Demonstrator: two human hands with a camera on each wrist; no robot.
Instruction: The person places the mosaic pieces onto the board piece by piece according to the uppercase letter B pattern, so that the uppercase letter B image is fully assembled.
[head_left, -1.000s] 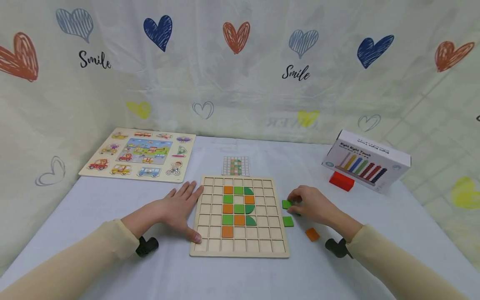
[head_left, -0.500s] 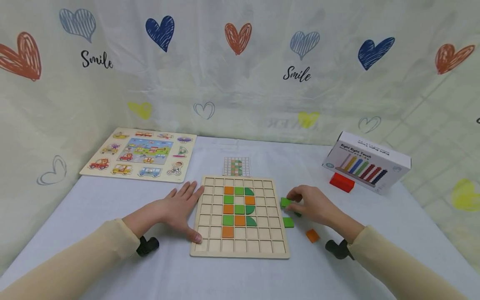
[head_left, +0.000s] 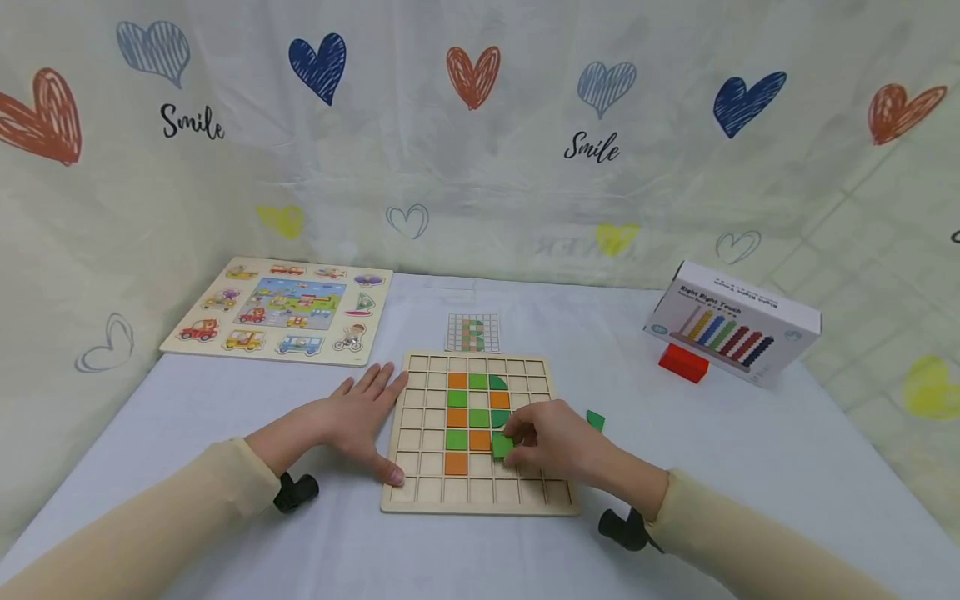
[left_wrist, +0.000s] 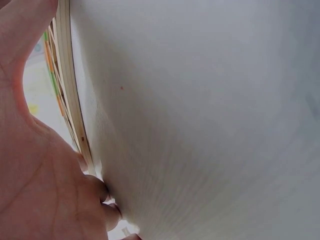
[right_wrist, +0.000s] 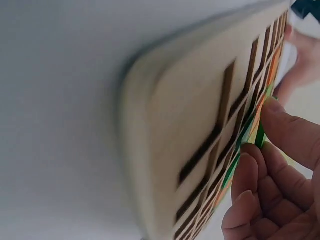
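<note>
A wooden grid board lies mid-table, with orange, green and dark green quarter-round tiles set in its cells. My left hand rests against the board's left edge, fingers spread and straight; the left wrist view shows its palm beside the board's rim. Over the board, my right hand pinches a light green square tile between thumb and fingers. The same tile appears edge-on in the right wrist view, tilted near the grid. It covers the dark green quarter-round tile's cell below it.
A small pattern card lies behind the board. At back left is a vehicle picture puzzle. A white box leans on a red block at right. One green tile shows beyond my right hand; the arm hides the table nearby.
My right hand has picked up the light green square tile from the table right of the board and carried it left over the grid. The left hand has stayed in place.
</note>
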